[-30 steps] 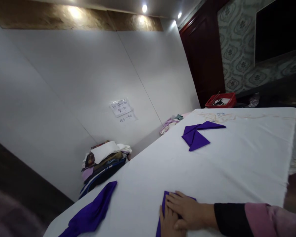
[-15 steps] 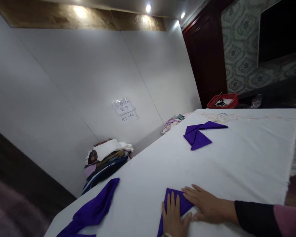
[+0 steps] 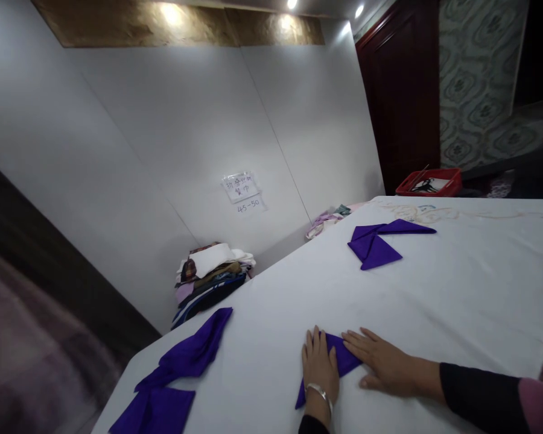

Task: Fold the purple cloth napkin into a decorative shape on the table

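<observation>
A purple cloth napkin (image 3: 345,358) folded to a triangular shape lies on the white tablecloth (image 3: 271,337). My left hand (image 3: 320,364), with a silver bracelet at the wrist, rests flat over its left part, fingers stretched toward the far corner. My right hand (image 3: 382,363) lies flat at the right, its fingertips touching the napkin's upper right edge. Both hands cover parts of the cloth, and no fold is gripped. Farther off sits another folded purple napkin (image 3: 374,250) with a long pointed arm. To the left, more purple cloth (image 3: 194,349) lies loosely folded.
Beyond the table's left edge is a stack of folded clothes (image 3: 212,277), with more fabric (image 3: 328,222) farther along. A red basket (image 3: 452,184) holding black scissors stands past the far end. A handwritten sign (image 3: 241,187) hangs on the white wall.
My left hand has slid forward over the napkin toward its far corner, so the bracelet now shows. My right hand stays at the right edge. The view has shifted somewhat left.
</observation>
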`<move>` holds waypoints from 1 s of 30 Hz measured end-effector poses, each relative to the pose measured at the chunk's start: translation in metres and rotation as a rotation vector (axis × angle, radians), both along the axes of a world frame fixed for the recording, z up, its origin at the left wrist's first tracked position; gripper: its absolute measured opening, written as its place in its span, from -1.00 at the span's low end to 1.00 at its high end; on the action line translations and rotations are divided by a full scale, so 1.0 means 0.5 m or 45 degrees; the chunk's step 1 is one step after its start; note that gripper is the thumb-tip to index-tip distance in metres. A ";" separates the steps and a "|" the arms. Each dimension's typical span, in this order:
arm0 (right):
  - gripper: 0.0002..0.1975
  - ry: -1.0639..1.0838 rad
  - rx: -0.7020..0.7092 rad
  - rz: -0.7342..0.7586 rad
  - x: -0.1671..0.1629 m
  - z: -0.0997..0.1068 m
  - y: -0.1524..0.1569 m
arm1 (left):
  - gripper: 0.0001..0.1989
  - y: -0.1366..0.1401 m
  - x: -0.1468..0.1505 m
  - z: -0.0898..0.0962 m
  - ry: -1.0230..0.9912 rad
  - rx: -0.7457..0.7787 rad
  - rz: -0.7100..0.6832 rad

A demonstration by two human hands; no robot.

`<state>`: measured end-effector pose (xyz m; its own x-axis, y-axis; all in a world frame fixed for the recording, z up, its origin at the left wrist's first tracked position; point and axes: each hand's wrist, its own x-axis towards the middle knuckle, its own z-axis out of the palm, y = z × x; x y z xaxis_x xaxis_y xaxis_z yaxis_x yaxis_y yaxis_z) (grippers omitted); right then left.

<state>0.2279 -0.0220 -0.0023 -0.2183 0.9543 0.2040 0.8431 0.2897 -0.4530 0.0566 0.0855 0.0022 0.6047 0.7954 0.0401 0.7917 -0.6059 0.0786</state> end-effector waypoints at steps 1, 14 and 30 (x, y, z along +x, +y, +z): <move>-0.20 -0.003 -0.055 0.002 0.000 0.002 0.000 | -0.49 0.000 0.000 -0.001 0.028 -0.033 -0.005; -0.10 0.192 -0.029 0.096 -0.105 0.085 0.114 | -0.45 0.008 0.000 0.006 0.156 -0.097 -0.102; -0.15 0.187 -0.079 0.056 -0.030 0.006 0.040 | -0.48 -0.001 0.004 0.011 0.123 -0.115 0.008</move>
